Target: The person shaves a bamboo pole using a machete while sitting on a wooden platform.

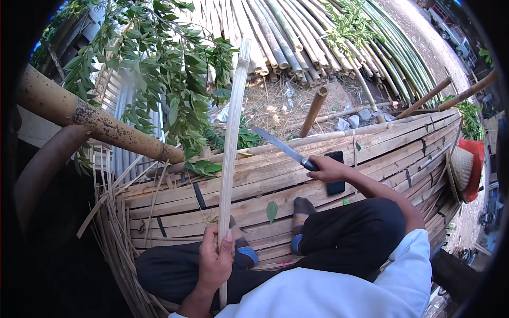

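My left hand point(216, 258) is closed around the lower part of a long, pale split bamboo strip point(233, 122), which stands nearly upright in front of me. In my right hand point(327, 169) is a knife point(281, 146) with a dark handle; its long blade points up and to the left, apart from the strip. A black phone point(335, 186) lies on the slatted bamboo platform point(265, 185) just beyond my right wrist, partly hidden by the hand and forearm. Between my feet and the knife, a single green leaf point(272, 211) rests on the slats.
Many cut bamboo poles point(286, 32) are stacked beyond the platform. A thick bamboo pole point(101, 116) crosses at the left beside leafy branches point(175, 79). Thin bamboo strips point(108, 222) bunch at the left edge. A straw hat with red point(466, 169) sits at the right end.
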`<state>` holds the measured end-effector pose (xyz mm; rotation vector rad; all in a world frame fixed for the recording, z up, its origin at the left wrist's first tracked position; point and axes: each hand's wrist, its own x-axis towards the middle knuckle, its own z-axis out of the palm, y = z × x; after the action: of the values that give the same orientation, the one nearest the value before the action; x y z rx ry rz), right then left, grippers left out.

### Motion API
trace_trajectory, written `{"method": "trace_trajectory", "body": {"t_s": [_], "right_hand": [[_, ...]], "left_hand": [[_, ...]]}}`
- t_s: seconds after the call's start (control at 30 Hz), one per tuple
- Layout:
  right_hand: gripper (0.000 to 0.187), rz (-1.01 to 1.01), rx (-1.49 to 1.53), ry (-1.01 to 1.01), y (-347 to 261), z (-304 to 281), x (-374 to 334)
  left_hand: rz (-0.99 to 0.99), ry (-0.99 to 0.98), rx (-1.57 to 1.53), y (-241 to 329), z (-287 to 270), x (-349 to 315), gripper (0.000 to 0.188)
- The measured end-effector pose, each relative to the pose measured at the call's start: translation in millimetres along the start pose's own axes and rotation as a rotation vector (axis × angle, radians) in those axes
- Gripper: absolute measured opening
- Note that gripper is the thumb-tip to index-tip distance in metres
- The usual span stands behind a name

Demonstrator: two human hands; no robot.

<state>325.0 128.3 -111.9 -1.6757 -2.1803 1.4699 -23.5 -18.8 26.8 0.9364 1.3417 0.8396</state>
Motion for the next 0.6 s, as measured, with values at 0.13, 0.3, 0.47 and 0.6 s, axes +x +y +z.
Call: {"method": "trace_trajectory", "body": {"t_s": [0.13, 0.3, 0.47, 0.6], "right_hand": [[0.042, 0.012, 0.178, 0.219, 15.1, 113.4, 6.6], [0.041, 0.053, 0.241, 0.308, 10.5, 181.4, 29.5], [0.033, 0.138, -0.215, 0.16, -5.1, 145.5, 24.4], [0.025, -0.049, -0.061, 0.783, 31.2, 118.5, 2.4]], "left_hand": [[0.006, -0.058, -0.002, 6.8, 7.9, -2.6, 0.025], [-0.004, -0.043, 0.01, 7.5, 12.2, -5.9, 0.025], [-0.032, -0.004, 0.002, 7.5, 9.4, -2.0, 0.024], [-0.047, 0.019, 0.01, 6.9, 6.1, -1.3, 0.022]]}}
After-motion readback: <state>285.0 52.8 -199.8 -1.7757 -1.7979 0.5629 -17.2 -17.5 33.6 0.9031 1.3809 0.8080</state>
